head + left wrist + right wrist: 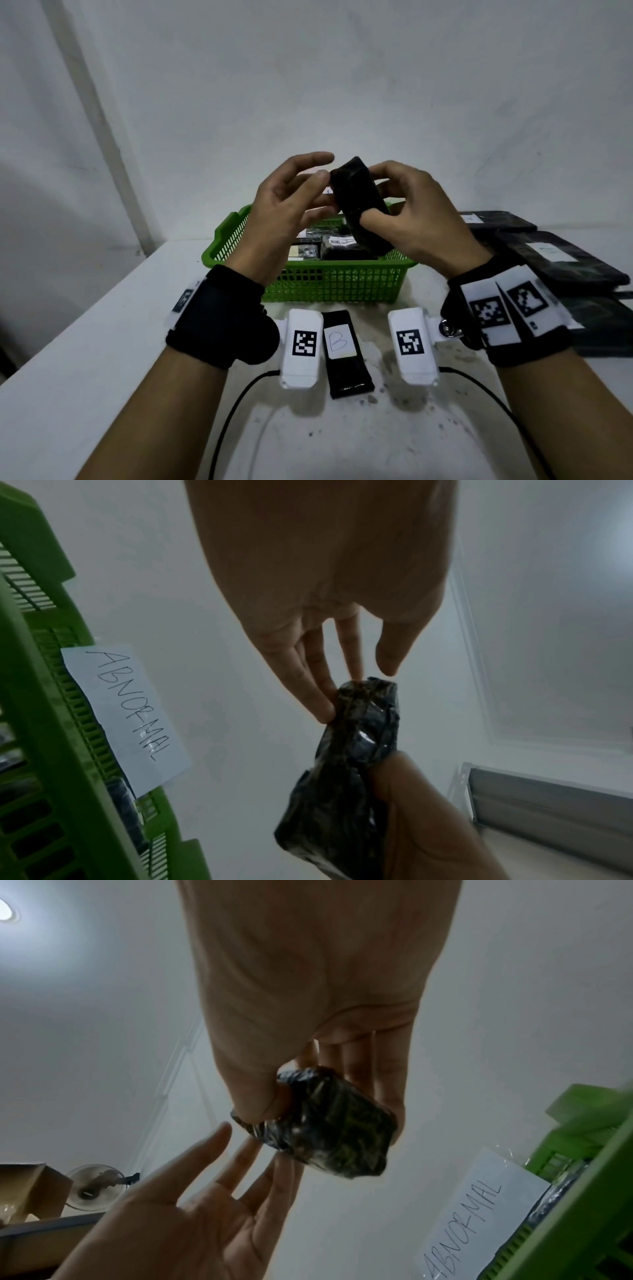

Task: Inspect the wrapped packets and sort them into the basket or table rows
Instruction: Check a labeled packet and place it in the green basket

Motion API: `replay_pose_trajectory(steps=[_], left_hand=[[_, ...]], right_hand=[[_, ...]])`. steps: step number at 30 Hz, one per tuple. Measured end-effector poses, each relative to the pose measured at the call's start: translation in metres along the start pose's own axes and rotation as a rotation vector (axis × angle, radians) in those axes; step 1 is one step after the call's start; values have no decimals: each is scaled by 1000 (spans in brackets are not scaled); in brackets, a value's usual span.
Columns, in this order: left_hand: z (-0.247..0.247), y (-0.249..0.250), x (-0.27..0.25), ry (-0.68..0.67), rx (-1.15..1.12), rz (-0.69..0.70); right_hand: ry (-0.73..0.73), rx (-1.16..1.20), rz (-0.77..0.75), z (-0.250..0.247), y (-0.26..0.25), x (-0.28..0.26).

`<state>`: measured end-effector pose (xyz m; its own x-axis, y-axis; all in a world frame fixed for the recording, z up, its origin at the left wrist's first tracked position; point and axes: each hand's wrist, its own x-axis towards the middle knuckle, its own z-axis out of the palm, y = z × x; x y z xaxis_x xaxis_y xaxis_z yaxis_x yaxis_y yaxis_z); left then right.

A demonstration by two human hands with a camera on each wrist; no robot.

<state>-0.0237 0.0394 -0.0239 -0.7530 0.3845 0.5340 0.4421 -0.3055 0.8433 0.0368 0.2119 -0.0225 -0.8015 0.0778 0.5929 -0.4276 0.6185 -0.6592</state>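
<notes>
Forearms frame packet (359, 202) gripped above basket rim (219, 236).

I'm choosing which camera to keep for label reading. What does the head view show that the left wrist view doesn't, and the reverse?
Only the head view shows the packet labelled B lying on the table, the flat packets at the right, and packets inside the green basket. Only the left wrist view shows the ABNORMAL sign on the basket. Both show the black wrapped packet held by the right hand, with the left hand fingertips touching its top end.
</notes>
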Motion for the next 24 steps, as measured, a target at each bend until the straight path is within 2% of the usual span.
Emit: replay_pose_trajectory(steps=[9,15,24], left_hand=[[-4,3,1,-49,11,-91],[-5,3,-1,-48,144,-40],[-11,9,-6,-207,102,-8]], right_hand=[[-18,35,-99,4,10,3],[7,-50,-159,6,12,3],[-61,-37,-81,0,17,4]])
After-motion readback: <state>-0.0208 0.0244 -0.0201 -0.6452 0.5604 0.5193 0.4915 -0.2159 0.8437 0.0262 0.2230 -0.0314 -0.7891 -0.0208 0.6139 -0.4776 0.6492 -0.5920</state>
